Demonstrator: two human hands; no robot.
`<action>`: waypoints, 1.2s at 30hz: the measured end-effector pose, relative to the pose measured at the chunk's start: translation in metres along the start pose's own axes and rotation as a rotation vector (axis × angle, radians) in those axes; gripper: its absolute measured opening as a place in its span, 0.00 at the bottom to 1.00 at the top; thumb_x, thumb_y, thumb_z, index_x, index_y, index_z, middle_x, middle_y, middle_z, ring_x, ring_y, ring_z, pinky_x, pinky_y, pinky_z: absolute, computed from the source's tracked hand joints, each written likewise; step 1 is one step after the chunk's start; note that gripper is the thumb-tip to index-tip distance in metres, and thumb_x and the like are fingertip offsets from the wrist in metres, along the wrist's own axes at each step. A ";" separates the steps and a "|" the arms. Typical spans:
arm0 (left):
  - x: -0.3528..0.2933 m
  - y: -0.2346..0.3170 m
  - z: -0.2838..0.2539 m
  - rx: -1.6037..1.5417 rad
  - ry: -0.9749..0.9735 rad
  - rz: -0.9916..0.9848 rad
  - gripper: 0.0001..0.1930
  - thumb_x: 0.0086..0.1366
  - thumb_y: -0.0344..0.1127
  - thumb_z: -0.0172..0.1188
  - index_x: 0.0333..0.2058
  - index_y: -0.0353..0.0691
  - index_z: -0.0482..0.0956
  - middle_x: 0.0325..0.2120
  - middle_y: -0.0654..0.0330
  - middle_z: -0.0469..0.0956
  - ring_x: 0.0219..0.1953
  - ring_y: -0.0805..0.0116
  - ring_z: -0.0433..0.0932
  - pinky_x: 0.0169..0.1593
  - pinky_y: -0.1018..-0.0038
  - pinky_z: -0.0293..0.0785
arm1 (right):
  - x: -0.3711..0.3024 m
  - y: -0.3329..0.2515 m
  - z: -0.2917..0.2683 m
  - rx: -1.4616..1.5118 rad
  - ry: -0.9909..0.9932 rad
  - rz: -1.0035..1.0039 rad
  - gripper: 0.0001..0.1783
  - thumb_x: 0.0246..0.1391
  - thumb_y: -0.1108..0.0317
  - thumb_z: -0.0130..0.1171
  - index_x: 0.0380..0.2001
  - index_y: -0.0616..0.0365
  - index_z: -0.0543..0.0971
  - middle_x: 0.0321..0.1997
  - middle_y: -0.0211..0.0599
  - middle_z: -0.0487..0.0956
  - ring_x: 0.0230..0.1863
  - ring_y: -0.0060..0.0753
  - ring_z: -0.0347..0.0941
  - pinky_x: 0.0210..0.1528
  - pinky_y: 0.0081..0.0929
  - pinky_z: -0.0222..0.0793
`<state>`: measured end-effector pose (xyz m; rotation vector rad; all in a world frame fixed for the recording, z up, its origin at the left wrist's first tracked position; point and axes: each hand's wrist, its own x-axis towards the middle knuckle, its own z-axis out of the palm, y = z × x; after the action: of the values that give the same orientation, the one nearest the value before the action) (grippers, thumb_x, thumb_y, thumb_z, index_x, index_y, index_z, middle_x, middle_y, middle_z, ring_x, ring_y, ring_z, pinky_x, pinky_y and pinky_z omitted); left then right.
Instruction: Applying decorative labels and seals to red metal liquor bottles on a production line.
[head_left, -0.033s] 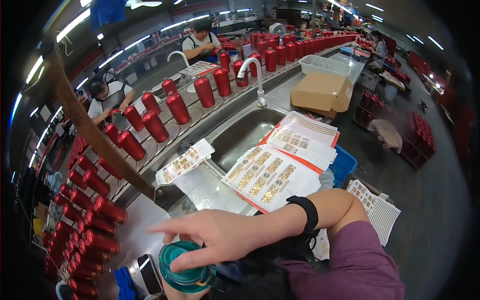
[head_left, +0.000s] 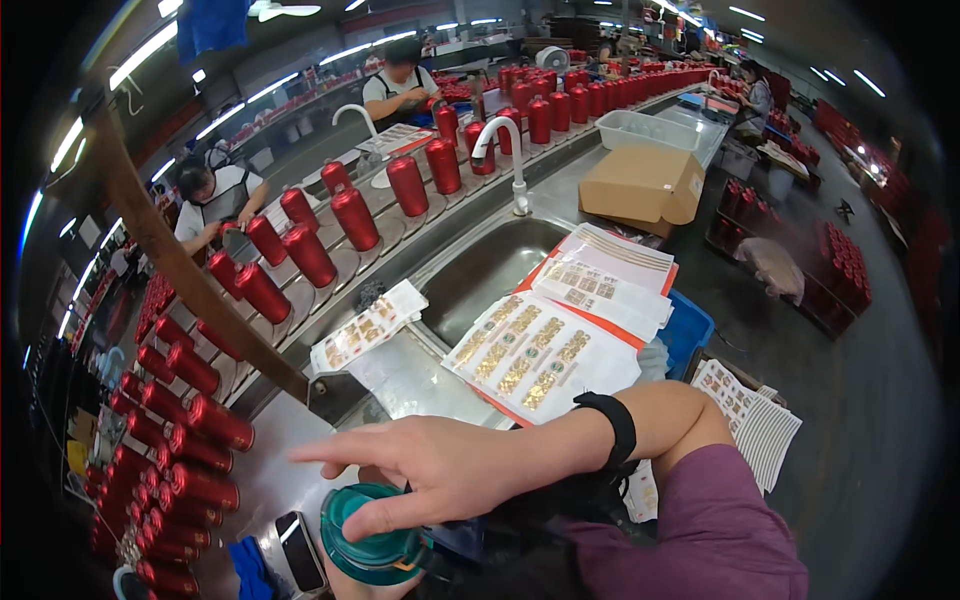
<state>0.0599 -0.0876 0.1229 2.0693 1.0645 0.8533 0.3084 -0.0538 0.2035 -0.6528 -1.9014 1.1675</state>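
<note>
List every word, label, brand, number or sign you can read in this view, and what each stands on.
There is no text here that I can quote.
Sticker sheets: gold and green designs; any lettering is too small to read.
Box: a small pale mark, too small to read.
Red bottles: any markings are too small or blurred.
Phone: no text visible.
Teal cup: no text visible.

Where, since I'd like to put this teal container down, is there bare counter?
The pale counter patch is bare between the red bottles, the phone and the right hand. A smaller strip lies between the tap and cardboard box. It is crowded beside the sink, where sticker sheets cover the surface.
</note>
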 end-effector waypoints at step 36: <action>-0.035 -0.066 -0.022 -0.357 -0.025 -1.204 0.25 0.52 0.17 0.69 0.51 0.33 0.77 0.46 0.60 0.79 0.47 0.67 0.77 0.50 0.72 0.75 | -0.253 0.235 -0.475 -1.824 0.595 1.349 0.32 0.62 0.70 0.45 0.67 0.27 0.66 0.68 0.74 0.57 0.40 0.44 0.83 0.36 0.33 0.81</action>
<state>-0.0015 -0.0816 0.0749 0.8396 1.6693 0.3240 0.8484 0.0911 0.0254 -2.9897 -1.3165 -0.7015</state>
